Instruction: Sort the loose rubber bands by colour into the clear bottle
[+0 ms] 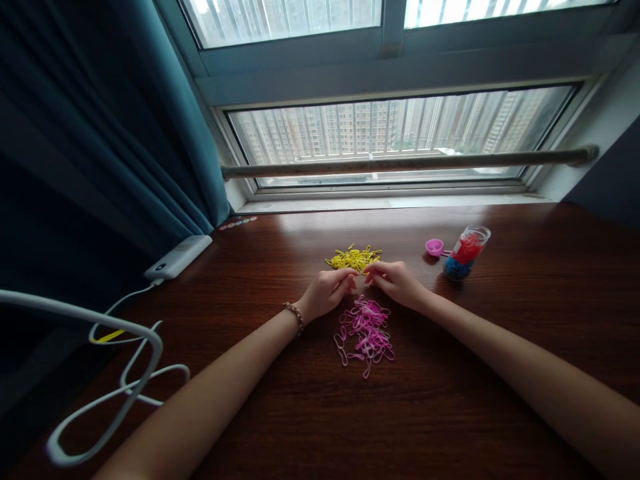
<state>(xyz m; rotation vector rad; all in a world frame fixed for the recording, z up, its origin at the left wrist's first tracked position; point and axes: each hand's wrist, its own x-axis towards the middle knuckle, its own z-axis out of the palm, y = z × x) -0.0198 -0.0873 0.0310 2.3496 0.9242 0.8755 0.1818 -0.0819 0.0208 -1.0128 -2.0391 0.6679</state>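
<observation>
My left hand (pixel 327 293) rests just in front of a pile of small yellow loops (pixel 350 259) that look like rubber bands. Its fingers are curled together, and anything between them is too small to make out. Facing it across a narrow gap, my right hand (pixel 395 283) has its thumb and fingers pinched at the pile's right front edge; what they hold is hidden. Nearer to me lies a loose heap of similar pink loops (pixel 369 327), below both hands and apart from them. A braided bracelet (pixel 295 318) circles my left wrist.
To the right stands a clear jar (pixel 467 253) with red and blue pieces, beside a pink scoop (pixel 435 248). At left, a white power bank (pixel 180 257) has a white cable attached, near the blue curtain (pixel 165 133). The wooden table (pixel 300 413) meets the window sill.
</observation>
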